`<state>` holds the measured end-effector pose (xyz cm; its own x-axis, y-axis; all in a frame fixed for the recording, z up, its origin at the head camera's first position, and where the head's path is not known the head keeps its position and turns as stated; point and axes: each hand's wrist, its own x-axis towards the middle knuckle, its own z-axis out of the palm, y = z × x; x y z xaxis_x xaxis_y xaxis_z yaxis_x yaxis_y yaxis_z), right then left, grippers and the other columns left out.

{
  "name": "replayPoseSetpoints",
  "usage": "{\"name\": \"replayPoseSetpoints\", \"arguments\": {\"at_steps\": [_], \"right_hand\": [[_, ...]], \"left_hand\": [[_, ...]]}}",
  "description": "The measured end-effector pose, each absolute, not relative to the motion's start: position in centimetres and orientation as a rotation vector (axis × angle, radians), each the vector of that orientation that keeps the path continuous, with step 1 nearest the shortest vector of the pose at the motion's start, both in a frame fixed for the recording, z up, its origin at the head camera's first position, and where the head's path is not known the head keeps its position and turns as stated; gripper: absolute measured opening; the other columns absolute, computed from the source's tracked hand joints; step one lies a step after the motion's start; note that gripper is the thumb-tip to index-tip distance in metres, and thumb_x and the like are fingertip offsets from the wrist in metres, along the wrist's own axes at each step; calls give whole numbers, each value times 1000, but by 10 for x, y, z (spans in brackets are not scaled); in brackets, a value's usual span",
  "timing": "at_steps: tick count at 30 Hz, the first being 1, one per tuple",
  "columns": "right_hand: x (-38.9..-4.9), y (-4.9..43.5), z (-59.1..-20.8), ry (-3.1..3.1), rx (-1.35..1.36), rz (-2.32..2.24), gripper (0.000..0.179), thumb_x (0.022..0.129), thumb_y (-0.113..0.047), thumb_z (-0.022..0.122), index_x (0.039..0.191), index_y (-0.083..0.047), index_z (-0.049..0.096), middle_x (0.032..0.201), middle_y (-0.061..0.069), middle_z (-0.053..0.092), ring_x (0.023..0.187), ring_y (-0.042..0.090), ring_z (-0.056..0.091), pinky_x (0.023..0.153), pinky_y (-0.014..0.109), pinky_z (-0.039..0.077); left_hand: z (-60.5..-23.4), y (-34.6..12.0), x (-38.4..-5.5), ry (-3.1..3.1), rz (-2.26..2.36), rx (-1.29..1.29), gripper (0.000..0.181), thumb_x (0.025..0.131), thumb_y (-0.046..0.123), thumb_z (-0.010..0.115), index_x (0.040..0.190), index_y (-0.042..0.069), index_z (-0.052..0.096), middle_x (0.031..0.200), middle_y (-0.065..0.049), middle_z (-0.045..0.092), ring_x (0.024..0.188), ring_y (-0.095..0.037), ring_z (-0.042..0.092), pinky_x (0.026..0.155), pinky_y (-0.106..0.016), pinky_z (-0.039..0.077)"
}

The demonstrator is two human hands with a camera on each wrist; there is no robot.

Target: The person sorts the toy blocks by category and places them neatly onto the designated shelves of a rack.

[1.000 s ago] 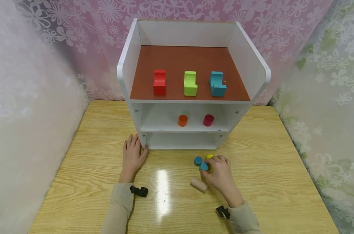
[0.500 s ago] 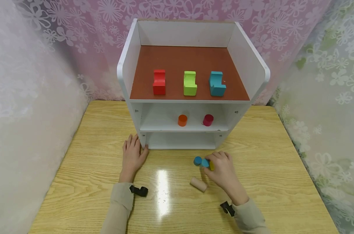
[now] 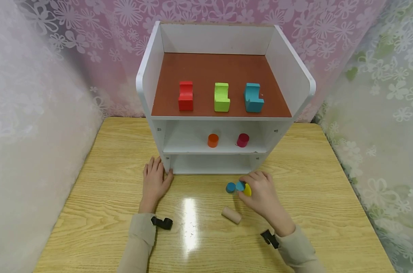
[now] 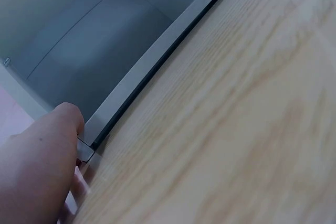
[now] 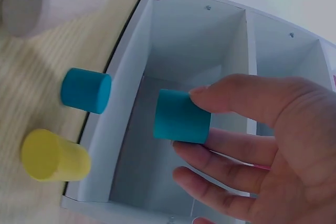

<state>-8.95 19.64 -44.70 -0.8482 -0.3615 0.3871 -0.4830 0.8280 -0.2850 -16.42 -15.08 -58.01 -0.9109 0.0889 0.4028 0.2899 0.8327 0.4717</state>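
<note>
My right hand (image 3: 259, 191) pinches a blue cylinder block (image 5: 182, 116) between thumb and fingers, up off the table in front of the shelf's bottom opening. Another blue cylinder (image 3: 230, 187) stands on the table just left of it. Partly behind the fingers in the head view is a yellow cylinder (image 5: 55, 156), upright on the table. My left hand (image 3: 154, 184) rests at the lower left corner of the white shelf unit (image 3: 211, 174). Its fingers lie straight along the outer side, and the thumb touches the front edge; the left wrist view shows that thumb (image 4: 68, 114) close up.
A plain wooden cylinder (image 3: 232, 215) lies on its side nearer to me. An orange cylinder (image 3: 213, 140) and a dark pink one (image 3: 243, 140) stand on the middle shelf. Up top are red (image 3: 186, 96), lime green (image 3: 221, 98) and teal (image 3: 253, 98) notched blocks.
My right hand has lifted the blue cylinder off the table and moved it forward, toward the shelf unit. The yellow cylinder shows more behind it. My left hand stays where it was.
</note>
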Motion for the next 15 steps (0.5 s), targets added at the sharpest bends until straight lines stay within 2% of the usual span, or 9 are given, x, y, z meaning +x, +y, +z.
{"name": "replayPoseSetpoints", "arguments": {"at_steps": [9, 15], "right_hand": [[-92, 192, -429, -2701, 674, 516, 19, 70, -15, 75, 86, -8, 69, 84, 1, 66, 82, 25, 56, 87, 52, 38], [-94, 186, -415, -2686, 704, 524, 13, 73, -17, 72, 83, -10, 68, 78, -2, 63, 74, 20, 54, 75, 42, 42]], "left_hand": [[-579, -150, -163, -2646, -761, -283, 26, 92, 35, 51, 79, 13, 48, 144, -10, 40, 137, -39, 24, 108, -59, 14], [-580, -150, -163, -2643, -761, -287, 26, 92, 35, 51, 80, 13, 48, 144, -10, 40, 137, -40, 24, 108, -59, 14]]}}
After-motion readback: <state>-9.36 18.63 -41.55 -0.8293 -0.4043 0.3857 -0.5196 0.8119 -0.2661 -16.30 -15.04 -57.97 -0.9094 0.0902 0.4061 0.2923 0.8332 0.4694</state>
